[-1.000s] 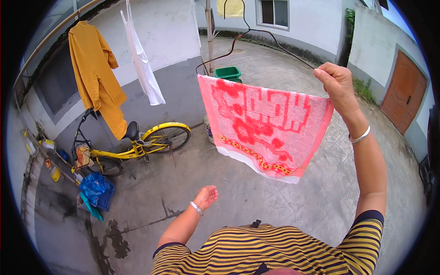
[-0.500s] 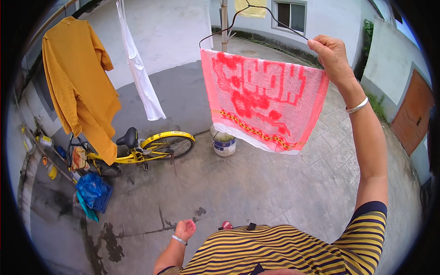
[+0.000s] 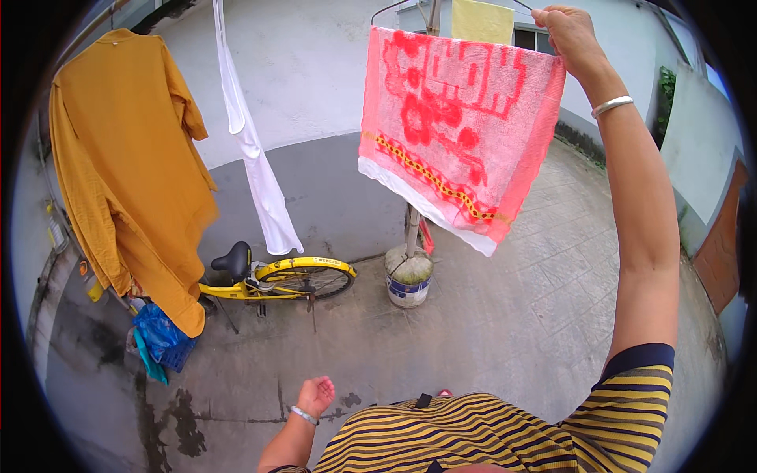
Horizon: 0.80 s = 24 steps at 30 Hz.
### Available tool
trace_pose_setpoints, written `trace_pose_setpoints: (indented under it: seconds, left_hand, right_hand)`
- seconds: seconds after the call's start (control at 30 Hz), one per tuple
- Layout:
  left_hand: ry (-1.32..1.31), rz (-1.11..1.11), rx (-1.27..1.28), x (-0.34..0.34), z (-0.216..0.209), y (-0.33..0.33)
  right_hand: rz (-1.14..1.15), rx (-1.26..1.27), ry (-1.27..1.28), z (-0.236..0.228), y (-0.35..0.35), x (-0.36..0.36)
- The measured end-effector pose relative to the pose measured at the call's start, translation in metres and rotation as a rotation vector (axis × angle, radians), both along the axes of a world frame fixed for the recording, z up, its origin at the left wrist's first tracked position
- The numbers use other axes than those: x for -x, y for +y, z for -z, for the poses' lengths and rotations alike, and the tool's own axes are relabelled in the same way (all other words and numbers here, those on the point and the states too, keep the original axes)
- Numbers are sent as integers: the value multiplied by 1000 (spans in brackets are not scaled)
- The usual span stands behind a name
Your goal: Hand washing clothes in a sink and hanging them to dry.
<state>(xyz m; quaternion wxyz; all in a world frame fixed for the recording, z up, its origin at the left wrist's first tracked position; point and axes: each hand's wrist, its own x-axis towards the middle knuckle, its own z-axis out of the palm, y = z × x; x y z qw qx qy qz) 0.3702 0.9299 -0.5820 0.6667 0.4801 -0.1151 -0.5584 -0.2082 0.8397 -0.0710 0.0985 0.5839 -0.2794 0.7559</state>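
My right hand (image 3: 569, 38), raised at the upper right, is closed on one end of a dark wire clothes hanger (image 3: 389, 9). Over the hanger's lower bar drapes a pink and white towel (image 3: 449, 118) with red patterns and a yellow chain-like stripe. The top of the hanger runs out of the picture. My left hand (image 3: 317, 396) hangs low beside my body, holding nothing, its fingers loosely bent and apart. A silvery bracelet sits on each wrist.
An orange long-sleeved garment (image 3: 138, 142) and a narrow white garment (image 3: 256, 158) hang at the left. Behind them stands a yellow bicycle (image 3: 276, 293). A pole rises from a concrete-filled bucket (image 3: 408, 284) below the towel. A yellow cloth (image 3: 481, 22) hangs farther back. A blue bag (image 3: 160, 327) lies lower left.
My right hand has risen, carrying the hanger and towel higher in view. The view has shifted, so the bicycle and bucket appear lower. My left hand stays low and has barely moved.
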Motion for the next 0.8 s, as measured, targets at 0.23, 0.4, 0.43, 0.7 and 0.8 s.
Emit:
trace_pose_setpoints:
  seconds: [0.23, 0.4, 0.43, 0.7, 0.8]
  left_hand:
    - [44, -87, 5, -6, 81, 35]
    - [93, -117, 29, -11, 129, 84]
    - [121, -141, 19, -10, 138, 95]
    - [154, -150, -65, -15, 186, 145]
    - [152, -188, -71, -29, 190, 133]
  right_hand:
    - [-79, 221, -94, 19, 20, 1]
    - [1242, 156, 422, 11, 37, 10]
    - [1334, -15, 472, 23, 64, -3]
    - [1329, 124, 309, 11, 48, 5]
    - [1307, 57, 342, 13, 47, 9]
